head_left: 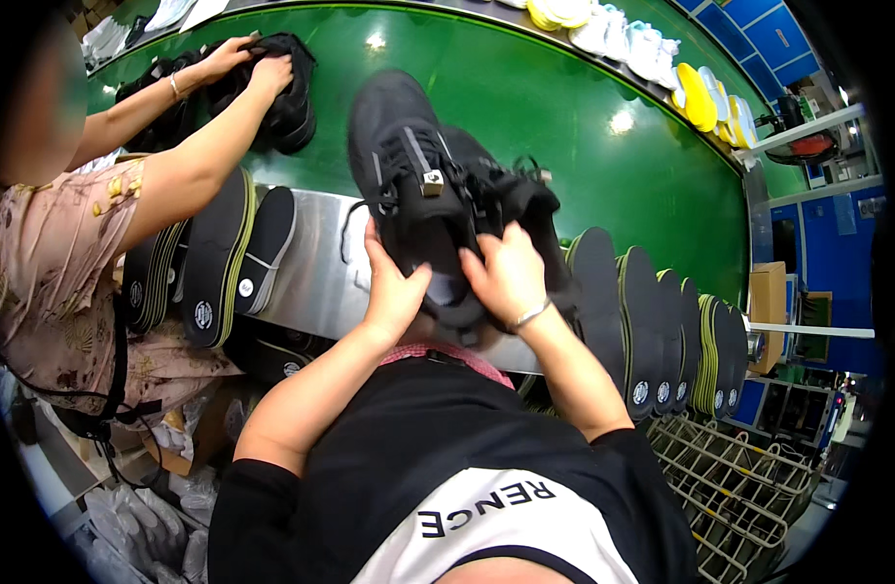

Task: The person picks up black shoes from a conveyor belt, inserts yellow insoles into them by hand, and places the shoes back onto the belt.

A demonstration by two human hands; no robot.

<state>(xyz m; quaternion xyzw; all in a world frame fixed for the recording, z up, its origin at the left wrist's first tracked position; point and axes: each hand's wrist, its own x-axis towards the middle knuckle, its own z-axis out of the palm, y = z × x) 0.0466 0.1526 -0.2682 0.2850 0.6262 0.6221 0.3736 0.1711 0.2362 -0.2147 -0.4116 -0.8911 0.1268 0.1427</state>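
The black shoe point(423, 206) is held in front of the torso, above the metal edge of the green worktop point(632, 185). Its long axis is pointed away from the body, with the toe farthest off and canted slightly left; the opening is turned toward the wearer, between both hands. By the left hand point(397, 292) the collar is gripped from the left, thumb at the opening. By the right hand point(511, 277) the opposite rim is pinched, about equally near; its fingers are partly hidden, so whether the second shoe point(533, 200), just right, is also gripped cannot be told.
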